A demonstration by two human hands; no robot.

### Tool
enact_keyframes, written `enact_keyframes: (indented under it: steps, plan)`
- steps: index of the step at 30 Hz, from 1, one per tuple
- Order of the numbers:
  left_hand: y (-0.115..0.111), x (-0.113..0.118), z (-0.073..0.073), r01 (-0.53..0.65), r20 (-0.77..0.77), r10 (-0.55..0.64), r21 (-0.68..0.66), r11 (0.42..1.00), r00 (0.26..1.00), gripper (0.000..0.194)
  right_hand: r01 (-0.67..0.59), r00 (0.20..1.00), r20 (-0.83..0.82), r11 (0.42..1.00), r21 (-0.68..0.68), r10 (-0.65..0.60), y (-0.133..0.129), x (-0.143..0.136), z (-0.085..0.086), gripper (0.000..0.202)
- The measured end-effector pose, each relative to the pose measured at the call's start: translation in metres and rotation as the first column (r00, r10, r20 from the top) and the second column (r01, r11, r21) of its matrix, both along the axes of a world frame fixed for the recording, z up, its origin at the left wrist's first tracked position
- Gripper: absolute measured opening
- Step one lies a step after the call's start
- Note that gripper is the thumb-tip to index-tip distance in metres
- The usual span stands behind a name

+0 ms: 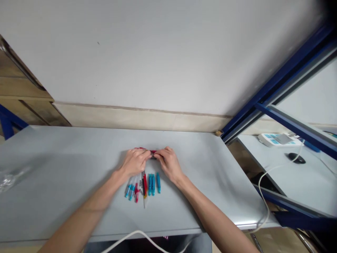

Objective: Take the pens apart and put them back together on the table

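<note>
Both of my hands meet over the middle of the grey table. My left hand (134,161) and my right hand (169,162) have their fingers closed on a small dark and red bundle (153,154) between them, largely covered by the fingers. Nearer to me lie several blue pen parts (153,184) in a short row. Left of these are red and dark refills (144,182), partly under my left hand. Clear and blue tubes (130,189) and a clear and red one (137,194) lie further left.
A clear plastic bag (7,181) lies at the table's left edge. A blue metal frame (263,84) stands on the right. Beyond it are a white device (276,140) and a black mouse (297,158). A white cable (265,203) hangs by the table's right corner.
</note>
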State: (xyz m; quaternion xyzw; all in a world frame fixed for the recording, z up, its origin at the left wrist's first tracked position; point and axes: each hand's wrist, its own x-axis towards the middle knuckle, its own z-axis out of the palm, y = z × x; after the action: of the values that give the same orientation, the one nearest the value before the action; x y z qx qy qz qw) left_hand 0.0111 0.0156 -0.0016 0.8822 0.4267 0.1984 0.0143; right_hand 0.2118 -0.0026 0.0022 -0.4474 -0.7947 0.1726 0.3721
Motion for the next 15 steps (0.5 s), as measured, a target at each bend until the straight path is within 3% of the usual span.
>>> enact_keyframes:
  steps: [3, 9, 15]
  plan:
    - [0.001, 0.000, 0.000, -0.031, 0.002, 0.031, 0.019, 0.999, 1.000, 0.023, -0.006, 1.000, -0.028, 0.999, 0.034, 0.007, -0.002, 0.000, 0.001, 0.014]
    - [0.000, -0.006, 0.003, -0.058, -0.031, 0.060, 0.038, 0.998, 0.998, 0.021, -0.018, 0.997, 0.079, 0.998, 0.056, 0.014, -0.002, 0.000, 0.000, 0.015]
    - [-0.001, -0.010, 0.010, -0.121, 0.000, 0.121, -0.022, 0.992, 0.993, 0.030, 0.048, 0.998, 0.029, 0.995, 0.093, -0.050, 0.007, 0.008, -0.005, 0.027]
